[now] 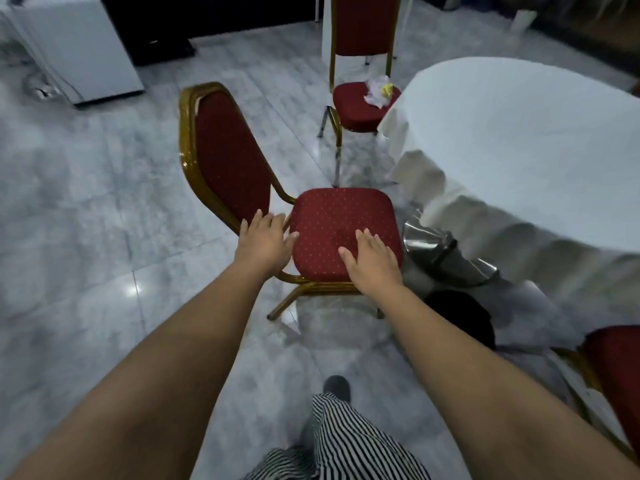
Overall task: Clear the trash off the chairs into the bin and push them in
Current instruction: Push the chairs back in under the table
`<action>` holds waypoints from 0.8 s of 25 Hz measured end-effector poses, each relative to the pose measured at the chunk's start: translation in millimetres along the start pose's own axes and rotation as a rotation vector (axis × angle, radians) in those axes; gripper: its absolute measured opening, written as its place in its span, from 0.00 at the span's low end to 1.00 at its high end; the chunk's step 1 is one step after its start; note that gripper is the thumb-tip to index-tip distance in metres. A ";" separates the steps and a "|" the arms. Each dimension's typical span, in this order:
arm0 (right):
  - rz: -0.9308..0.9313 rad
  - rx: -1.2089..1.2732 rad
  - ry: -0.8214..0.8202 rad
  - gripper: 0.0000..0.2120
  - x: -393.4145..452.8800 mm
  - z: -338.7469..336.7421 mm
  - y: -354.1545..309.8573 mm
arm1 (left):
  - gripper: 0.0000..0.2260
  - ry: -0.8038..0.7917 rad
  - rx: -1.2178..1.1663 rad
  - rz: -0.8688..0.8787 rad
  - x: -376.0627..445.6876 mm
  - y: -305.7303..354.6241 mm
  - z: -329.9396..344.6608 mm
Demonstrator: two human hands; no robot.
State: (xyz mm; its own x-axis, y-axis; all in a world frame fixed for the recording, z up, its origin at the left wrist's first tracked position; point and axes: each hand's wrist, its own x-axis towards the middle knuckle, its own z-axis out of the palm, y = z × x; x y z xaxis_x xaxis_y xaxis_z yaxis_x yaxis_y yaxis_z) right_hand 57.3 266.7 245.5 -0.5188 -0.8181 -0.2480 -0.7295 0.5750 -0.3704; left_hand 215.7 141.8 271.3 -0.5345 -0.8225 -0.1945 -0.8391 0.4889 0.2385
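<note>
Both hands hover over the near chair [343,230] at frame centre, left hand [265,244] and right hand [372,261] with fingers spread and empty. Pushed toward the desk [519,140], it may knock the bin [436,244] beside it; trash [379,90] remains on the far chair [356,105], upper middle.

Dim, flat indoor light with a cool cast. A small bright glare spot sits on the glossy grey marble floor [133,289] at centre left. Motion blur softens the whole frame, most at the edges. Wide-angle distortion bends the white-clothed round counter [526,147] at right.
</note>
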 end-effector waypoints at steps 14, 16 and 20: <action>-0.081 0.097 0.199 0.30 149.6 18.4 -219.7 | 0.26 0.180 0.236 0.170 156.3 -165.5 -125.8; -0.056 0.114 0.218 0.29 161.9 20.1 -249.0 | 0.26 0.144 0.222 0.206 173.3 -187.1 -134.5; 0.038 0.171 0.320 0.28 184.8 29.0 -317.5 | 0.25 0.124 0.229 0.396 215.9 -219.5 -153.3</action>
State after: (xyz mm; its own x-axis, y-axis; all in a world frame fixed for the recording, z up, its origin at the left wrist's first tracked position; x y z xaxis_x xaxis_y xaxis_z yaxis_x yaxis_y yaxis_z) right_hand 206.0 -67.3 291.3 -0.6773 -0.7355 0.0181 -0.6357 0.5726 -0.5177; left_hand 300.0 -187.7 322.8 -0.8136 -0.5812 -0.0126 -0.5810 0.8122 0.0525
